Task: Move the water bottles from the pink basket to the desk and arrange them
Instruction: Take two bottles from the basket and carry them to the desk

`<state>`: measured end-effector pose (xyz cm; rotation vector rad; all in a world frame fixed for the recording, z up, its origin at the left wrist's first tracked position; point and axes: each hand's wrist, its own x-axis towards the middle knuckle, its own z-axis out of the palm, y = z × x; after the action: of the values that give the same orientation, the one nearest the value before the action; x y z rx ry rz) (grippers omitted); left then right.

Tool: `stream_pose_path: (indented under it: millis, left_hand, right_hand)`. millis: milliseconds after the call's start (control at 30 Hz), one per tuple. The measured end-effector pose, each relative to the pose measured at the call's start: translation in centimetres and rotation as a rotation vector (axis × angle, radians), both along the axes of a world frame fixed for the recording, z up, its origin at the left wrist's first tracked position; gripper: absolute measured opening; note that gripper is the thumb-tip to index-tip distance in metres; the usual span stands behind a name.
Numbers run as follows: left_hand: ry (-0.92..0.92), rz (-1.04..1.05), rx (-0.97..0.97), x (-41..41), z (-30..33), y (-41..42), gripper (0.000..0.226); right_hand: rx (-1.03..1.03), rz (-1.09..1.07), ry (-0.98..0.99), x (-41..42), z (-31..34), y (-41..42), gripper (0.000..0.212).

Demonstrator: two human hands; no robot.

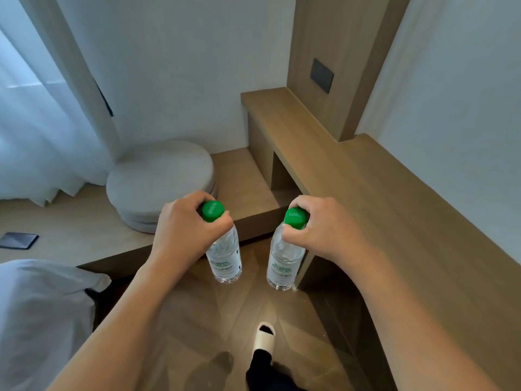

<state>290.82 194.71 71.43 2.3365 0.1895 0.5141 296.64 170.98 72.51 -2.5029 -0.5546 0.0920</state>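
**Both bottles in hand, surface off to the right**

Left hand [186,230] grips the left water bottle [225,258] at its green cap; right hand [324,230] grips the right water bottle [284,263] the same way. Both hang upright, long axis vertical, over the floor [225,320]. The wooden surface [394,221] lies right and ahead, just beside the right bottle, so the right hand is nearer. Pink basket not in view.

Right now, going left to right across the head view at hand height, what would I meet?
Dark flat square on the platform → left hand → its green-capped bottle → second green-capped bottle → right hand → wooden desk.
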Motion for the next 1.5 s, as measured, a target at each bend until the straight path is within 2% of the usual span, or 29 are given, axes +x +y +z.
stream_pose_path:
  millis: [267,467,667,867,1200,1500]
  left_hand:
    - [0.011,0.001,0.044,15.3,0.9,2.8,0.016]
    - [0.021,-0.056,-0.007,24.6,1.6,4.1,0.014]
    - [0.050,-0.204,0.002,34.7,0.5,4.8,0.013]
    - [0.095,-0.481,0.047,44.5,0.3,4.2,0.015]
    - [0.127,-0.836,0.110,55.8,0.4,-5.3,0.017]
    - [0.075,-0.954,0.263,61.1,0.5,-18.3,0.017]
  right_hand:
    - [0.020,-0.016,0.038,14.2,0.3,2.9,0.021]
    - [0.052,-0.114,0.043,22.2,0.3,3.8,0.020]
    - [0.026,-0.247,0.074,28.9,-1.4,4.0,0.021]
    - [-0.031,-0.471,0.127,33.8,-1.5,3.0,0.019]
    - [0.038,-0.850,0.086,35.9,-1.2,-4.2,0.018]
    - [0.026,-1.033,0.112,38.1,-2.6,-14.6,0.014]
